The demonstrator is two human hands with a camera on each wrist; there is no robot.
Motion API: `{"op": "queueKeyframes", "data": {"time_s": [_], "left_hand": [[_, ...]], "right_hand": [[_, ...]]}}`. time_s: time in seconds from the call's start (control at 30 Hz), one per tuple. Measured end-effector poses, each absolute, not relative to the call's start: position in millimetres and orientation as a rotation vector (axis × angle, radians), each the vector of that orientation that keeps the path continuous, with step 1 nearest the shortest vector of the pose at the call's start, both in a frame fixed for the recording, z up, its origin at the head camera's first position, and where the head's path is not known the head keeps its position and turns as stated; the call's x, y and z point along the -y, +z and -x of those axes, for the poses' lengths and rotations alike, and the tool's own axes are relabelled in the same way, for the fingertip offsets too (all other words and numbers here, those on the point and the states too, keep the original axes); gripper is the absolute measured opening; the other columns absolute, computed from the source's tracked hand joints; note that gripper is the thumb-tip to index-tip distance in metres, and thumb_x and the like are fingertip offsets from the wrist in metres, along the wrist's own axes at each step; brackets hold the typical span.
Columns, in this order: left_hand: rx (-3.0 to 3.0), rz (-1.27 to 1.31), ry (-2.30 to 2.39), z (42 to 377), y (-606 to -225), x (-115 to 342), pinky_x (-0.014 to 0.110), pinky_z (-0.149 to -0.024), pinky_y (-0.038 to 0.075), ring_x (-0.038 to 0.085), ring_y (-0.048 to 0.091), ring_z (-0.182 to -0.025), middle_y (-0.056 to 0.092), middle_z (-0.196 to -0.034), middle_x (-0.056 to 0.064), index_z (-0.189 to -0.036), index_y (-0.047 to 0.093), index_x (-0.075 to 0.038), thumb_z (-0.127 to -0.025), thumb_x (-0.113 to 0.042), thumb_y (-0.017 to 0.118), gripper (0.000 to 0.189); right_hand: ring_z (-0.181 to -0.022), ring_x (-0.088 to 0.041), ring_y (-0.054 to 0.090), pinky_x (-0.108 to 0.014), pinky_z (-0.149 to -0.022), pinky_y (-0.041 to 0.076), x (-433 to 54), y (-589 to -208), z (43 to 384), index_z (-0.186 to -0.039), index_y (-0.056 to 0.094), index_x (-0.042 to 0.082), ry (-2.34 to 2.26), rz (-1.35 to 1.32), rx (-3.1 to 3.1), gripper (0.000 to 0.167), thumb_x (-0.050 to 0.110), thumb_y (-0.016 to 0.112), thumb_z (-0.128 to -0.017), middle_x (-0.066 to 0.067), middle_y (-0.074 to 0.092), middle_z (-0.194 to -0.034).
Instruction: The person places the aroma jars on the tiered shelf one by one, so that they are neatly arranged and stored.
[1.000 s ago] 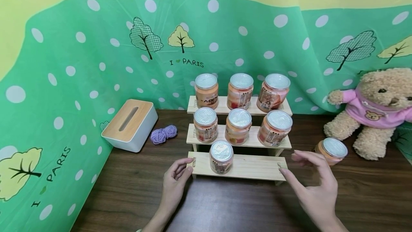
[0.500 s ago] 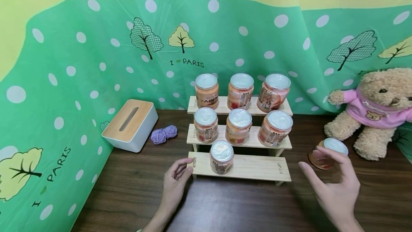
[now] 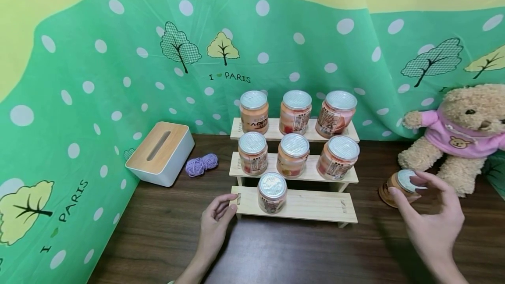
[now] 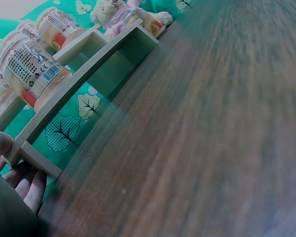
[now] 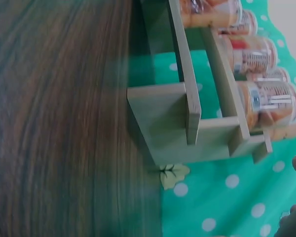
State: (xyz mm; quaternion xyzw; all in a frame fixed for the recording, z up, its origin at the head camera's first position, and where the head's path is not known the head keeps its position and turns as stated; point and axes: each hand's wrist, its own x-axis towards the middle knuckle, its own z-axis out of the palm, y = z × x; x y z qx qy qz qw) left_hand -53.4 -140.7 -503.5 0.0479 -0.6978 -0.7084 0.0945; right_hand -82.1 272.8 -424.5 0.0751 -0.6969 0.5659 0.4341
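Note:
A three-step wooden display rack (image 3: 315, 205) carries several canned-fruit jars with silver lids. One jar (image 3: 272, 193) stands on its lowest step, left of the middle. My left hand (image 3: 215, 220) pinches the left end of that step; in the left wrist view the thumb lies above the board and the fingers below it. Right of the rack, a separate jar (image 3: 390, 187) sits on the table. My right hand (image 3: 434, 218) is at this jar, thumb and fingers spread apart in front of and beside it; a firm hold does not show. Part of the jar is hidden by the fingers.
A tissue box with a wooden top (image 3: 158, 152) and a purple yarn skein (image 3: 201, 164) lie left of the rack. A teddy bear (image 3: 457, 139) in a pink top sits at the right. Green printed cloth (image 3: 130, 56) hangs behind the dark wooden table (image 3: 284, 253).
My right hand has moved right, from the rack's right end to the separate jar. My left hand stays at the left end of the lowest step. The jars on the rack have not moved.

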Motion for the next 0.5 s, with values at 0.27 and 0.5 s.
{"op": "queueKeyframes", "data": {"time_s": [0.27,0.5], "left_hand": [[2.068,-0.165,-2.113,53,-503,141,0.020,-0.109,0.054,0.007,0.071,-0.123,0.076,-0.133,0.021,-0.127,0.074,0.006,-0.102,0.004,0.072,0.025],[2.067,-0.153,-2.108,54,-505,141,0.020,-0.108,0.055,0.007,0.072,-0.123,0.076,-0.132,0.022,-0.127,0.073,0.007,-0.102,0.004,0.072,0.025]], "right_hand": [[-0.108,-0.001,0.061,-0.012,-0.094,0.047,-279,-422,86,-0.133,0.070,-0.015,1.255,-0.019,1.834,0.054,-0.010,0.086,-0.081,0.017,0.070,-0.119],[-0.115,0.004,0.056,-0.010,-0.095,0.047,-290,-429,90,-0.135,0.070,-0.012,1.134,0.089,1.930,0.055,-0.003,0.088,-0.084,0.026,0.064,-0.122]]}}
